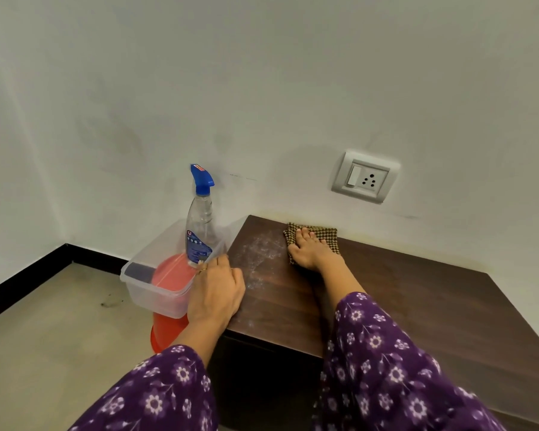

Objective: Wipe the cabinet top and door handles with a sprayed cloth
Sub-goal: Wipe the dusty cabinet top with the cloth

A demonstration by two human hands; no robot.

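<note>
A dark brown wooden cabinet top (417, 300) runs along the white wall. My right hand (308, 251) lies flat on a brown checked cloth (324, 234) near the top's back left corner, pressing it against the surface. A whitish dusty smear (262, 253) shows on the wood just left of the cloth. My left hand (217, 290) rests palm down on the cabinet's left edge, fingers curled over it, holding nothing. A clear spray bottle (199, 222) with a blue trigger head stands in a plastic box beside the cabinet. The cabinet doors and handles are out of sight.
A clear plastic box (143, 275) sits on a red bucket (168, 325) on the floor, tight against the cabinet's left side. A wall socket (365, 177) is mounted just above the cabinet's back edge. Beige floor with black skirting lies to the left.
</note>
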